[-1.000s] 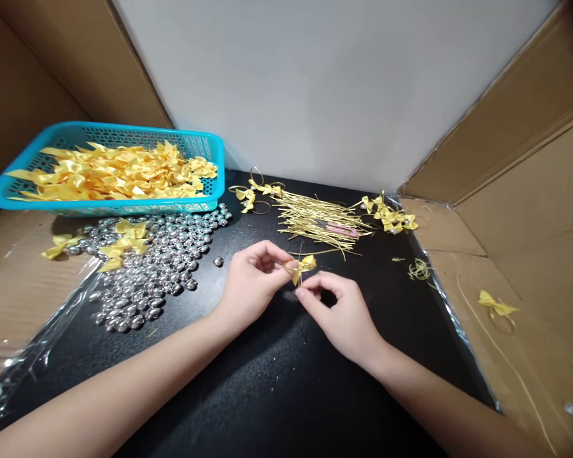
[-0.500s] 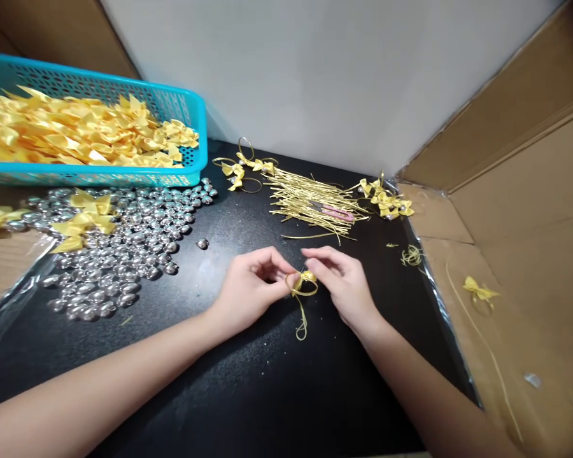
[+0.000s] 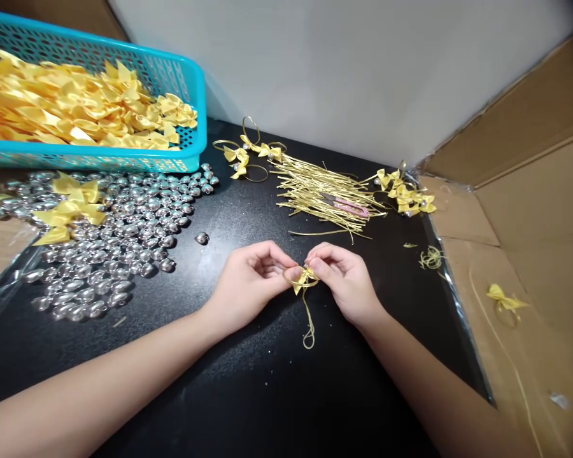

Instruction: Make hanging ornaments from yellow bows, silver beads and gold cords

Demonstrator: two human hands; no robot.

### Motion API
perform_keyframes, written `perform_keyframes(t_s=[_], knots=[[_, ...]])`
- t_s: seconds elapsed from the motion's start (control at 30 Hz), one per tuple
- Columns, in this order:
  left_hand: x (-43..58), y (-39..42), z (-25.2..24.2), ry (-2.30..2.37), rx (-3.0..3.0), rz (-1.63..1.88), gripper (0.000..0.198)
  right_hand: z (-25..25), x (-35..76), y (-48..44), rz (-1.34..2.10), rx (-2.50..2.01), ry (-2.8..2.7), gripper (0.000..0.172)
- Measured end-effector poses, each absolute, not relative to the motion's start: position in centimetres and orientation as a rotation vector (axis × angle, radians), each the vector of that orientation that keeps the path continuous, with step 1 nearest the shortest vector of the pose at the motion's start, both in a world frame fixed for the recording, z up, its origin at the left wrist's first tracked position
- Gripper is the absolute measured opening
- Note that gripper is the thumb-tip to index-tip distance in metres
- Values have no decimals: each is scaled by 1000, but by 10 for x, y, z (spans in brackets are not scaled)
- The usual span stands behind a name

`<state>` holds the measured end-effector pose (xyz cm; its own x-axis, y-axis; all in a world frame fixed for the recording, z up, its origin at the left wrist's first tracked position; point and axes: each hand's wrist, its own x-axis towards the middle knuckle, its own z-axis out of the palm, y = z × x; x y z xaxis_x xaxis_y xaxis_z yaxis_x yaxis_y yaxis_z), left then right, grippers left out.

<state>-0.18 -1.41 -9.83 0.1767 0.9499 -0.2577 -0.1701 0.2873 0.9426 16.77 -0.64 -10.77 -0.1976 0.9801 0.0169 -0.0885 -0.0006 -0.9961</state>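
Between my two hands, over the middle of the black table [image 3: 277, 394], is a yellow ribbon bow [image 3: 302, 282] with a gold cord ring around it. My left hand [image 3: 253, 277] pinches the bow's left side between thumb and forefinger. My right hand [image 3: 344, 280] is closed on its right side, thumb against forefinger. A thin yellow string [image 3: 309, 324] hangs from the bow toward me and ends in a small loop. The fingertips hide part of the bow, and I cannot make out any small piece between them.
A turquoise basket [image 3: 191, 159] of yellow bows stands back left. Silver heart-shaped beads [image 3: 124, 235] spread before it, with loose bows [image 3: 74, 203] on top. Gold cords [image 3: 310, 184] and pink-handled snips [image 3: 351, 207] lie at the back, flanked by finished bows [image 3: 243, 152]. Cardboard walls [image 3: 544, 210] stand right.
My right fingers have come together and closed on the bow's right side. The bow has turned a little, showing more of its tail. The whole view has shifted slightly.
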Motion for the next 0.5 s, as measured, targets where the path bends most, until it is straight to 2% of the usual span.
perform_keyframes(t_s=[0.5], knots=[[-1,-18,-99,1032,970,978,18,-103,168,-4,1483,-1033,-1292,9]])
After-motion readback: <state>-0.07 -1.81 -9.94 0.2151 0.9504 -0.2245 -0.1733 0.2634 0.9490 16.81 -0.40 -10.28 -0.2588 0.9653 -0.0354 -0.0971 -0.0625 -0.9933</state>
